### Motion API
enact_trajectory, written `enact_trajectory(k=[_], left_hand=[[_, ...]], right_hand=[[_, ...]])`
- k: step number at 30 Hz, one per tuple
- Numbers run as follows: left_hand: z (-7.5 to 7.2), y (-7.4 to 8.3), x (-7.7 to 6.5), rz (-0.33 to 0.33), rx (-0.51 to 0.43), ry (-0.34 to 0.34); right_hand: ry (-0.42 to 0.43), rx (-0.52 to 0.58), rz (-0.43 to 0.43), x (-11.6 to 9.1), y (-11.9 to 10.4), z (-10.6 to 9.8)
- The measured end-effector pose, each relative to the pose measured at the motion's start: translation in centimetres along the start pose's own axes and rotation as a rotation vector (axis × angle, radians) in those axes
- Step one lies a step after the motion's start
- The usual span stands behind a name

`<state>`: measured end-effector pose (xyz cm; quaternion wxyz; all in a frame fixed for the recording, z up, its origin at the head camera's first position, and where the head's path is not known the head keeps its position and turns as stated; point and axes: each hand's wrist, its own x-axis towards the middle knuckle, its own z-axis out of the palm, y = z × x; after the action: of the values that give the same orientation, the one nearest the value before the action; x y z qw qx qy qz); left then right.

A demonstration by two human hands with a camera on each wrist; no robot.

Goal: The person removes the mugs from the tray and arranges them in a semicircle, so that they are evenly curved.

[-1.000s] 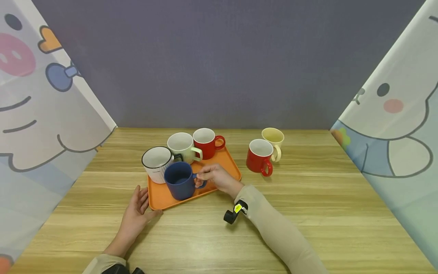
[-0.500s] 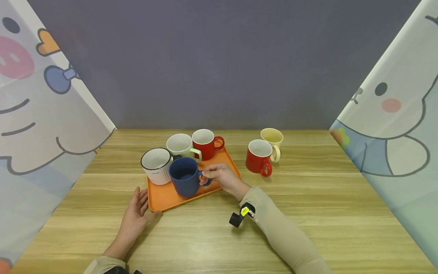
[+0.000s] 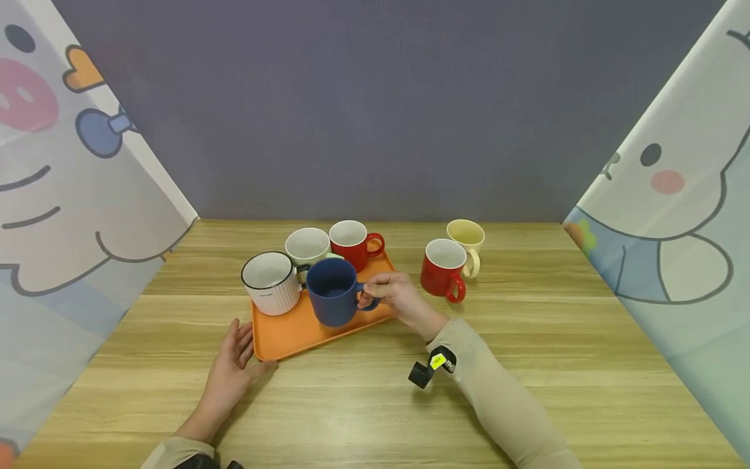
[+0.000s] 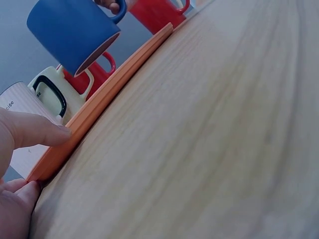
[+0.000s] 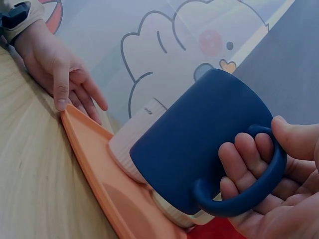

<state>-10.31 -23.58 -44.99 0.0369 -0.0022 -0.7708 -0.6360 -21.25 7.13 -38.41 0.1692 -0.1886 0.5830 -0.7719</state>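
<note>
In the head view my right hand (image 3: 401, 298) grips the handle of a dark blue mug (image 3: 333, 301). The left wrist view shows the blue mug (image 4: 72, 31) raised above the orange tray (image 4: 102, 102), its base visible. My left hand (image 3: 228, 374) rests at the tray's near left corner, fingers extended along the side and thumb at the front rim. On the tray (image 3: 287, 337) stand a white ribbed mug (image 3: 275, 293) with a black rim, a pale green mug (image 3: 307, 246) and a red mug (image 3: 351, 247). The blue mug partly hides the green one.
Right of the tray, a second red mug (image 3: 443, 268) stands on the wooden table (image 3: 562, 339). Close behind it is a pale yellow mug (image 3: 467, 238). A grey panel (image 3: 375, 117) rises at the table's back, with cartoon-printed sheets (image 3: 674, 195) on both sides.
My right hand has carried the blue mug rightward and back, up off the front of the tray. The left hand and the other mugs have stayed in place.
</note>
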Motion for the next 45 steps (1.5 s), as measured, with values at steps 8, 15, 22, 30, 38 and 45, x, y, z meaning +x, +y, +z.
enact_trajectory(k=[8,15,22,30,38,45], left_hand=[[0.0,0.1,0.0,0.01,-0.008,-0.002],[0.0,0.0,-0.1,0.011,-0.023,0.002],[-0.1,0.1,-0.1,0.0,-0.002,0.0],[0.0,0.1,0.0,0.008,-0.011,0.004],[0.0,0.0,0.0,-0.023,-0.021,0.002],[0.1,0.1,0.0,-0.035,-0.014,0.003]], right_hand=[[0.034,-0.018,-0.013,-1.0,-2.0,-1.3],[0.042,0.029,-0.059,-1.6,-3.5,-2.9],[0.022,0.055,-0.141,-2.0,-4.8,-4.5],[0.093,0.04,-0.215,-2.0,-6.4,-5.9],[0.18,0.031,-0.211,-2.1,-8.0,-7.1],[0.244,0.055,-0.223,-1.9,-8.9,-8.3]])
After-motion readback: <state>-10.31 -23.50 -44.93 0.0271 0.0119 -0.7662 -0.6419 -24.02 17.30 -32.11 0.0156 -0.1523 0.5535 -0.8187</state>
